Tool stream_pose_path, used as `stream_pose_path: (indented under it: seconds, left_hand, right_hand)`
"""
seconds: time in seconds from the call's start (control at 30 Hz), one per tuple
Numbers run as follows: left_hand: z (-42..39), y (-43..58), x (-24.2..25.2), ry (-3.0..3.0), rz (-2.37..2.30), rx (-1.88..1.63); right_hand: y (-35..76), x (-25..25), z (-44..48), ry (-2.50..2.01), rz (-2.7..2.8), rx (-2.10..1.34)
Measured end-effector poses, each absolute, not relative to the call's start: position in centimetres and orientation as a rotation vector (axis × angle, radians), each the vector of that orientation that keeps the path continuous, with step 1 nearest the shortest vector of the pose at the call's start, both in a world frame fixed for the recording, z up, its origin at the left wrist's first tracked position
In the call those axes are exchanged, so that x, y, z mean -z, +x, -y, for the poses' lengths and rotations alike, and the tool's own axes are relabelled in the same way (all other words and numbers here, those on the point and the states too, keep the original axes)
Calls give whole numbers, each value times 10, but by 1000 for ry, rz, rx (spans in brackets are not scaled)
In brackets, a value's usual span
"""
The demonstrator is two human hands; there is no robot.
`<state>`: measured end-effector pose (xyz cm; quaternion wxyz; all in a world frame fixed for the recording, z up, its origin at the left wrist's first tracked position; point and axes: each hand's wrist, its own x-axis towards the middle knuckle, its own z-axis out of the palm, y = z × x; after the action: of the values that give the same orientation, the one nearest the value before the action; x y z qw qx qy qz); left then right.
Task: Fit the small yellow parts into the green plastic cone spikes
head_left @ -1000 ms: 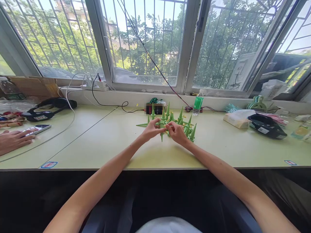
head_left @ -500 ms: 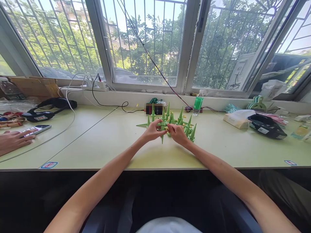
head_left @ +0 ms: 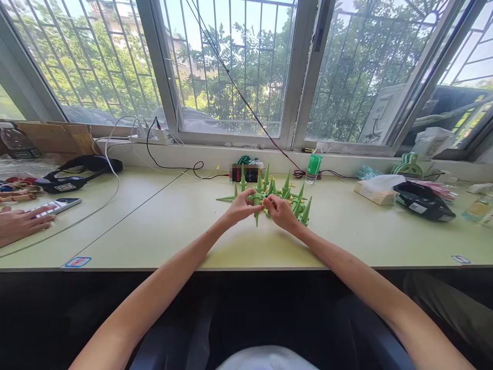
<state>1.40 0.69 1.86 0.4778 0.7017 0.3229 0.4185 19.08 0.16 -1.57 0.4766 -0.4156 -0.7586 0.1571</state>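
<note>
Several green spiked plastic pieces [head_left: 287, 181] with small yellow parts stand in a cluster on the pale table [head_left: 154, 231]. At the cluster's near left side, my left hand [head_left: 242, 205] has its fingers and thumb around a green spiked piece [head_left: 257, 218], whose point hangs downward. My right hand [head_left: 281, 211] is closed just right of that piece, thumb and forefinger pinched together close to my left fingertips. What lies between the right fingertips is too small to make out.
Behind the cluster are a dark box-like device [head_left: 252, 173] and a green-labelled bottle [head_left: 314, 163]. On the right sit a tissue box [head_left: 375, 191] and a black strap [head_left: 423, 200]. At far left, another person's hand [head_left: 23, 225] touches a phone [head_left: 63, 205].
The held green piece and my fingertips have shifted very slightly. Both hands keep nearly the same place and grip.
</note>
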Motion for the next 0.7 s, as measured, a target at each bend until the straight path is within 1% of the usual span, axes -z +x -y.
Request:
stream_pose_path:
  seconds: [0.17,0.33,0.7]
  left_hand:
    - [-10,15,-13,1830,-825,-1035]
    - [-15,14,-7,1930,-843,-1073]
    - [-11,15,-12,1752,-732,-1049]
  right_hand:
    - [191,17,-4,-1030,1875,-287]
    - [192,17,-4,-1043,1892,-304]
    - [191,16,-2,-1052,1876,-320]
